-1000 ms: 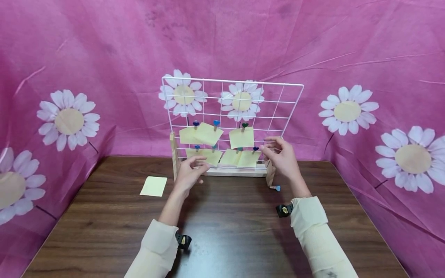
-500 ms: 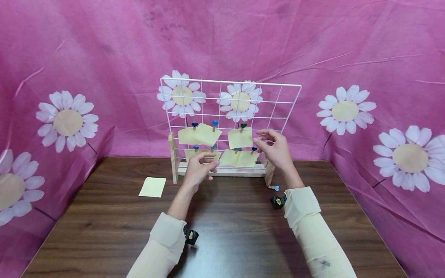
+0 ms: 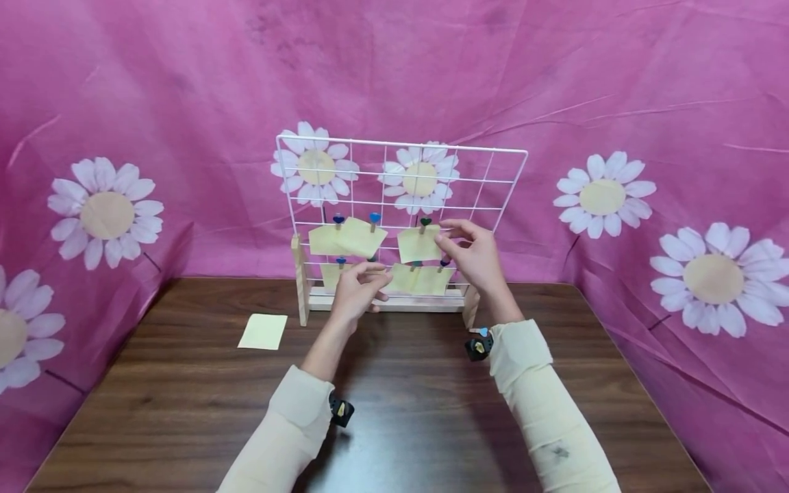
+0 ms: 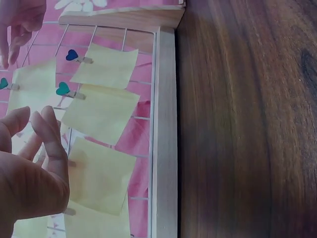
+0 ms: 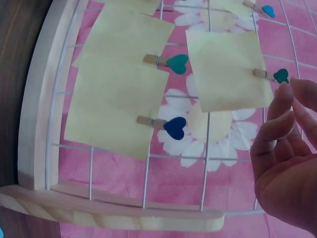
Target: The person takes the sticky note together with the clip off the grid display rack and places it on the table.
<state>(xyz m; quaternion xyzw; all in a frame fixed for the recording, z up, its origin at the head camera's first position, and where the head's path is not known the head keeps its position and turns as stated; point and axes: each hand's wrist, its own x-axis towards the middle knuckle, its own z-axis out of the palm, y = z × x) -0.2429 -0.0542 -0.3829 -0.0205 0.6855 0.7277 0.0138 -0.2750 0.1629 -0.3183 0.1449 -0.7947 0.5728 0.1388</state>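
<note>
Several yellow sticky notes hang on a white wire grid (image 3: 402, 144) in a wooden stand, held by small clothespins with heart tops. My right hand (image 3: 474, 257) is beside the right edge of the upper right note (image 3: 411, 248), which a clothespin with a dark green heart (image 5: 281, 76) holds. Its fingertips are close to that edge and heart; whether they touch cannot be told. In front of the lower row, my left hand (image 3: 359, 291) has its fingers loosely bent and holds nothing. It hides part of a lower left note in the head view.
A loose yellow sticky note (image 3: 262, 331) lies on the brown wooden table (image 3: 185, 411), left of the stand. A clothespin with a light blue heart (image 3: 483, 331) lies by the stand's right foot. Pink cloth (image 3: 234, 75) with daisies hangs behind and at both sides.
My right hand has moved left and slightly up, from the grid's right side to the upper right note. My left hand has moved right and a little up. The view has shifted slightly.
</note>
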